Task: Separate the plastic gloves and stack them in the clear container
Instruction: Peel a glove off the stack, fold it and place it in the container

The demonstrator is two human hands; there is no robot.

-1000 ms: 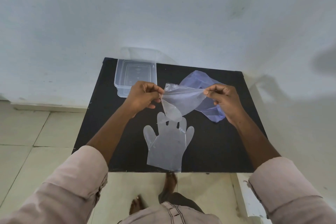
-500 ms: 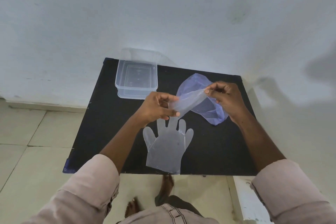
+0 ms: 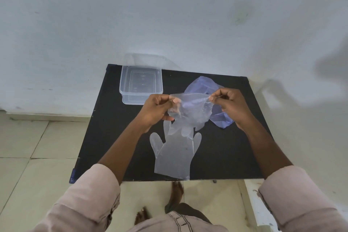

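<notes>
A thin clear plastic glove (image 3: 192, 113) hangs in the air above the black tabletop (image 3: 113, 128). My left hand (image 3: 158, 109) pinches its left upper edge and my right hand (image 3: 231, 105) pinches its right upper corner, stretching it between them. A second clear glove (image 3: 175, 154) lies flat on the table below, fingers pointing away from me. The clear container (image 3: 141, 84) stands at the table's far left, open, with nothing visible inside it. A bluish plastic bag (image 3: 218, 117) lies behind my right hand, partly hidden.
The table stands against a pale wall. Tiled floor lies to the left and in front, where a bare foot (image 3: 177, 192) shows below the table's near edge. A white ledge (image 3: 254, 203) sits at the lower right.
My left hand has moved back out to the left and up, spreading the held glove wide between both hands again. The flat glove, container and bag have not moved.
</notes>
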